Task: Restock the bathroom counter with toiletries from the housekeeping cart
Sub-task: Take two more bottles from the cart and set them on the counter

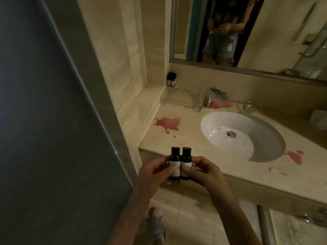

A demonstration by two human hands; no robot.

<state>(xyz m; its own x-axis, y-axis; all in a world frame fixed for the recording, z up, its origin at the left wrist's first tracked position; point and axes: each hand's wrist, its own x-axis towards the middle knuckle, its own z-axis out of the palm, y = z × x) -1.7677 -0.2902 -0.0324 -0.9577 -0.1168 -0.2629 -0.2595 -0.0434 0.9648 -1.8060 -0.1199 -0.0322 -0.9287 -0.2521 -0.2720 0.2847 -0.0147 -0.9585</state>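
Observation:
Two small dark bottles with white labels and black caps stand upright side by side in front of the counter's near edge. My left hand (155, 169) pinches the left bottle (51, 159). My right hand (203, 171) pinches the right bottle (186, 159). Two more of the same dark bottles (47, 79) stand on the ledge in the far left corner of the beige marble counter (191, 149). A clear plastic tray (182, 99) sits on the counter behind, near the faucet (215, 96).
A white oval sink (242, 135) is set in the counter, with red stains on the marble left and right of it. A glass dish (249, 106) sits behind the sink. A mirror (247, 32) hangs above. A dark door panel (44, 121) fills the left.

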